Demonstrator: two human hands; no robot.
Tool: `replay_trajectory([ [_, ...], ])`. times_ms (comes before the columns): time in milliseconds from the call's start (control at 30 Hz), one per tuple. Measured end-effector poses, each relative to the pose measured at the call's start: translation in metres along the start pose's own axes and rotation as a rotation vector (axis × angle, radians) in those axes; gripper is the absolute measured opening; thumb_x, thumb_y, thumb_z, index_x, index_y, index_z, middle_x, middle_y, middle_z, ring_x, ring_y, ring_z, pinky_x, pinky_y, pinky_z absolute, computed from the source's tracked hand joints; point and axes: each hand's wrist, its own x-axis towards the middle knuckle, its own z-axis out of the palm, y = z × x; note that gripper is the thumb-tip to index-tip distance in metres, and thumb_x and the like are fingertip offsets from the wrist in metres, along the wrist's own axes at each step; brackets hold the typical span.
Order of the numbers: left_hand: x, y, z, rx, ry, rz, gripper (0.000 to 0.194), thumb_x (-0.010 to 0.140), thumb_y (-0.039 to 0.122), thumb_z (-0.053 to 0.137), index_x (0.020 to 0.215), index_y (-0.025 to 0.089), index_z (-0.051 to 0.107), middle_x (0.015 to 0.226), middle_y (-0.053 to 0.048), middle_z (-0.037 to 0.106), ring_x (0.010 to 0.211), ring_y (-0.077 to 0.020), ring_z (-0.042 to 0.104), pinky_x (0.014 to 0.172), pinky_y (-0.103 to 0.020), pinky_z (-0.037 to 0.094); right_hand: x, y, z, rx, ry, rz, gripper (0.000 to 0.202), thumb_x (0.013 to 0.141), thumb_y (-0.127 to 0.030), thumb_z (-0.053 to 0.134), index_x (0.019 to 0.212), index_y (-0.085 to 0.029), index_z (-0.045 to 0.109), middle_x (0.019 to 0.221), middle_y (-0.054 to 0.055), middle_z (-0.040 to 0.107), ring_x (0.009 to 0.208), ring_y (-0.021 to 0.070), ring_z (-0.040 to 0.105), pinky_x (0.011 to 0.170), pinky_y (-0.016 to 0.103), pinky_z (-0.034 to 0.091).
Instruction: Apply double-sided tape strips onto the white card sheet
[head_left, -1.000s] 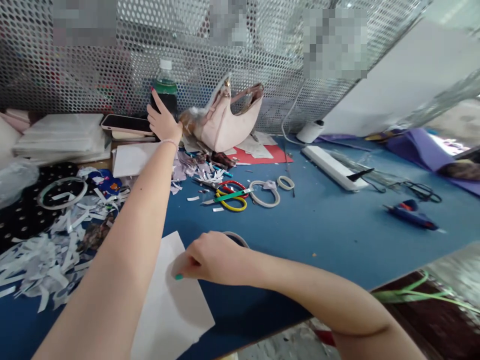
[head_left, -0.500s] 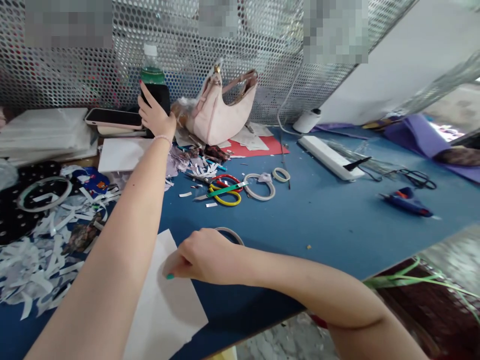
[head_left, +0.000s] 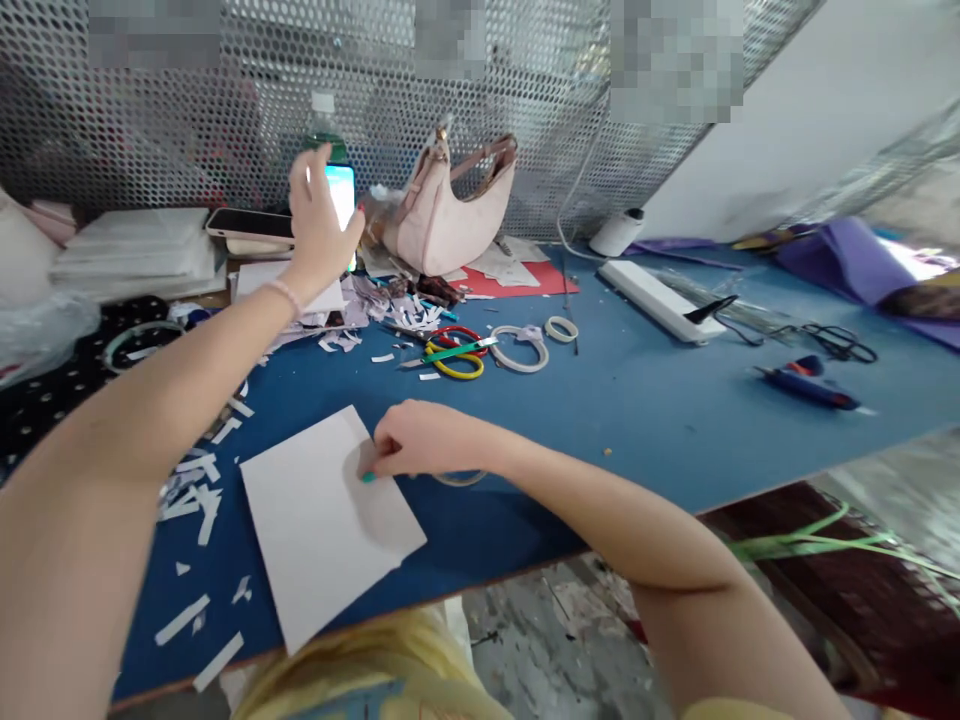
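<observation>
My left hand [head_left: 321, 215] is raised at the back of the table, its fingers apart, in front of a phone [head_left: 343, 195] with a lit screen. The thumb is by the phone's right edge; whether it touches cannot be told. My right hand [head_left: 420, 440] is closed over the right edge of a white sheet of paper [head_left: 322, 530]; the thumb is tucked in, and whatever the curled fingers hold is hidden. Partly under that wrist lies a pale ring [head_left: 459, 479]. Beyond it are scissors [head_left: 461, 365] with red and yellow handles and a green-handled craft knife [head_left: 454, 352].
A pink handbag [head_left: 457, 225] and a green bottle [head_left: 324, 125] stand by the mesh wall. Paper strips [head_left: 196, 485] litter the left. Tape rings [head_left: 519, 350], a white power strip [head_left: 656, 300], a blue glue gun [head_left: 810, 385] and black scissors [head_left: 838, 340] lie rightward.
The phone's dark screen is now lit. My left hand has shifted from the phone's left side to in front of it. The view has tilted down, showing more of the paper.
</observation>
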Motion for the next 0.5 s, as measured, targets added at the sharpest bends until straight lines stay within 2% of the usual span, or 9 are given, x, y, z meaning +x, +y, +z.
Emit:
replay_trajectory([
  [67,-0.040,-0.002,-0.024,-0.057,-0.116,0.147,0.062,0.094,0.042,0.049,0.148,0.023,0.026,0.154,-0.007,0.028,0.140,-0.0252,0.029,0.115,-0.040,0.029,-0.001,0.007,-0.004,0.129,0.022,-0.012,0.029,0.083,-0.038,0.064,0.065,-0.016,0.064,0.057,-0.001,0.064,0.053,0.0096,0.056,0.054,0.021,0.035],
  [133,-0.083,-0.006,-0.051,-0.104,-0.293,0.224,0.057,0.093,0.043,0.046,0.145,0.021,0.034,0.150,-0.011,0.036,0.122,-0.0265,0.052,0.106,-0.044,0.042,-0.002,0.016,-0.010,0.214,0.055,-0.037,0.032,0.081,-0.039,0.065,0.060,-0.016,0.060,0.053,-0.002,0.061,0.050,0.0086,0.053,0.055,0.021,0.037],
  [233,-0.133,-0.017,-0.089,-0.041,-0.634,0.204,0.060,0.090,0.050,0.047,0.142,0.020,0.043,0.137,-0.013,0.055,0.112,-0.0282,0.061,0.098,-0.044,0.049,-0.004,0.026,-0.018,0.297,0.081,-0.056,0.030,0.079,-0.037,0.065,0.059,-0.016,0.058,0.051,-0.003,0.059,0.049,0.0084,0.052,0.056,0.021,0.039],
  [300,-0.148,-0.025,-0.106,0.003,-0.695,0.090,0.066,0.086,0.056,0.052,0.141,0.020,0.046,0.129,-0.012,0.062,0.112,-0.0305,0.061,0.097,-0.045,0.050,-0.005,0.030,-0.021,0.349,0.080,-0.065,0.027,0.078,-0.036,0.064,0.060,-0.016,0.059,0.052,-0.003,0.060,0.050,0.0083,0.053,0.056,0.021,0.041],
  [367,-0.150,-0.033,-0.114,-0.052,-0.786,-0.013,0.064,0.080,0.059,0.059,0.131,0.021,0.059,0.123,-0.010,0.067,0.105,-0.0302,0.065,0.093,-0.042,0.052,-0.007,0.033,-0.023,0.391,0.064,-0.068,0.026,0.078,-0.035,0.064,0.062,-0.016,0.061,0.055,-0.002,0.062,0.050,0.0078,0.053,0.056,0.020,0.041],
  [433,-0.146,-0.038,-0.115,-0.216,-0.892,-0.138,0.059,0.078,0.062,0.061,0.120,0.023,0.066,0.113,-0.007,0.072,0.099,-0.0276,0.067,0.088,-0.037,0.055,-0.007,0.035,-0.022,0.429,0.030,-0.055,0.026,0.078,-0.037,0.064,0.063,-0.015,0.063,0.058,0.000,0.065,0.051,0.0073,0.054,0.054,0.019,0.041],
  [500,-0.142,-0.042,-0.112,-0.347,-0.925,-0.233,0.054,0.076,0.064,0.064,0.112,0.024,0.071,0.104,-0.006,0.075,0.094,-0.0253,0.069,0.084,-0.034,0.056,-0.006,0.038,-0.022,0.480,-0.016,-0.021,0.030,0.077,-0.041,0.067,0.066,-0.014,0.066,0.063,0.002,0.069,0.054,0.0078,0.057,0.051,0.018,0.040],
])
